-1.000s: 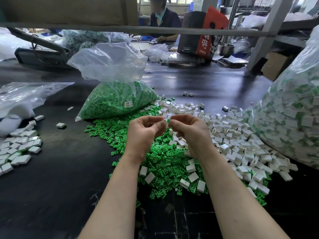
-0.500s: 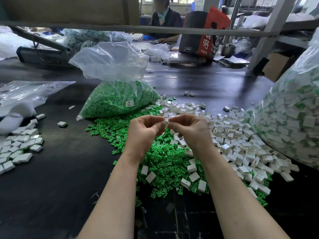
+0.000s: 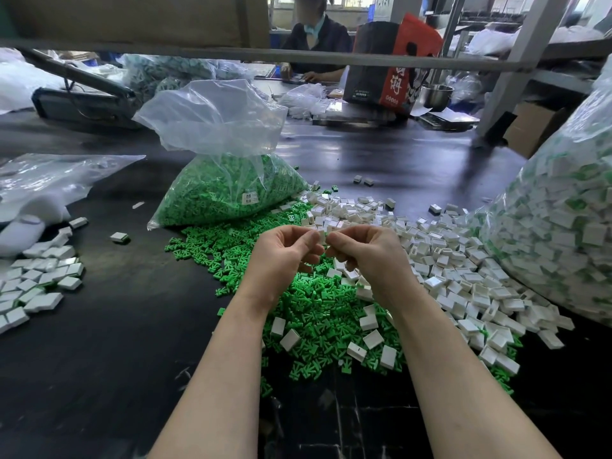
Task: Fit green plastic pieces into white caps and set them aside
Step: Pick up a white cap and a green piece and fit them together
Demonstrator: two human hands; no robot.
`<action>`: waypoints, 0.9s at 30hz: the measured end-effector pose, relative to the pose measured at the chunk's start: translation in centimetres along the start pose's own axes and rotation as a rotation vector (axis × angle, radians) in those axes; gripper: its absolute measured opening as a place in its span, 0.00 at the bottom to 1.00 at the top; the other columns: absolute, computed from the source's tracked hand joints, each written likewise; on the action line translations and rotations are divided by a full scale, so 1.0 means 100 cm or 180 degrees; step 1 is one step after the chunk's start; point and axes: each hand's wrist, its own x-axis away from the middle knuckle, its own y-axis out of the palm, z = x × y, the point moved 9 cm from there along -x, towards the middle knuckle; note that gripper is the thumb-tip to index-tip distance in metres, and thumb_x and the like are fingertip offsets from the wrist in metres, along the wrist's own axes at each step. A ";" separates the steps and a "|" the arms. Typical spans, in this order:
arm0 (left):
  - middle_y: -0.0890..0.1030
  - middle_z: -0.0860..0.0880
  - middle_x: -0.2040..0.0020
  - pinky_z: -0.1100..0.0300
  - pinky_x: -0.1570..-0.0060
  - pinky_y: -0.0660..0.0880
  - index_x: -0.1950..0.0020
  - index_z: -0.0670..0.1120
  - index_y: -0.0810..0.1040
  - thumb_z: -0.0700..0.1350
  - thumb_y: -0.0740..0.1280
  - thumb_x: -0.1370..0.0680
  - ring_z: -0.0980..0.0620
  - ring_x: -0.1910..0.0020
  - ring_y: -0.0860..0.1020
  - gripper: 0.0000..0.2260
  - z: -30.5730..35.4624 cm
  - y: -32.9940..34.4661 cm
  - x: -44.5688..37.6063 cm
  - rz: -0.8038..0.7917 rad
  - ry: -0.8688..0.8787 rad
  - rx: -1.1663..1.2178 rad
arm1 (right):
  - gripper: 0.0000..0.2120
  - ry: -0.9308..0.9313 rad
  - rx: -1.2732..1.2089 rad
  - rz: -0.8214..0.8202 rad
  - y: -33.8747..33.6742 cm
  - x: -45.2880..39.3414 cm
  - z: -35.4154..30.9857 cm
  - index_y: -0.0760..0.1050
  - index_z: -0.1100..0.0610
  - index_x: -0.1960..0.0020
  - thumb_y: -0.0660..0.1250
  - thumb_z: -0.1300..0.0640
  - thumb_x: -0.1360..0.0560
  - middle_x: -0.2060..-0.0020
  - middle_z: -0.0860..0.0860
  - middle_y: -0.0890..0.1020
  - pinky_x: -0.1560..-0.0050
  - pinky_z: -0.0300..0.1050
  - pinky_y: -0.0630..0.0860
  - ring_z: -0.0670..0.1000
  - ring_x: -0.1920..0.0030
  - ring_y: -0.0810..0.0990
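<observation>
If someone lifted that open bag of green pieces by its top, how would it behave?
The bag of green pieces would probably sag: its clear film looks thin and crumpled. It looks packed full, so likely heavy. Its mouth gapes open, so tipping might spill pieces.

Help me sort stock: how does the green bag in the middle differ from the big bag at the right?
The green bag holds only green pieces; the big bag holds mostly white caps with green showing. The green bag is small, its slack top open; the big bag is bulging, running out of view. Both are clear plastic on the dark table.
</observation>
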 end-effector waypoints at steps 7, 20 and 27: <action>0.75 0.48 0.66 0.71 0.72 0.67 0.59 0.44 0.74 0.45 0.56 0.15 0.61 0.73 0.71 0.15 0.003 0.020 0.004 -0.0407 -0.0026 -0.0366 | 0.09 -0.0035 0.0342 -0.0403 0.015 0.001 -0.002 0.75 0.57 0.59 0.63 0.60 0.19 0.69 0.53 0.77 0.71 0.32 0.67 0.43 0.73 0.71; 0.70 0.52 0.67 0.69 0.68 0.66 0.58 0.45 0.72 0.45 0.55 0.15 0.57 0.68 0.67 0.13 0.000 0.025 0.004 -0.0564 0.0047 -0.0344 | 0.14 0.0132 0.0141 -0.0635 0.023 0.004 0.003 0.73 0.58 0.61 0.59 0.59 0.18 0.73 0.47 0.70 0.71 0.35 0.64 0.44 0.73 0.66; 0.75 0.53 0.65 0.63 0.61 0.70 0.54 0.44 0.78 0.45 0.56 0.15 0.57 0.64 0.71 0.14 0.005 0.031 0.004 -0.0428 0.0173 -0.0334 | 0.12 0.0035 0.0022 -0.0150 0.015 -0.001 0.007 0.77 0.66 0.55 0.61 0.59 0.19 0.71 0.49 0.73 0.65 0.41 0.67 0.46 0.69 0.69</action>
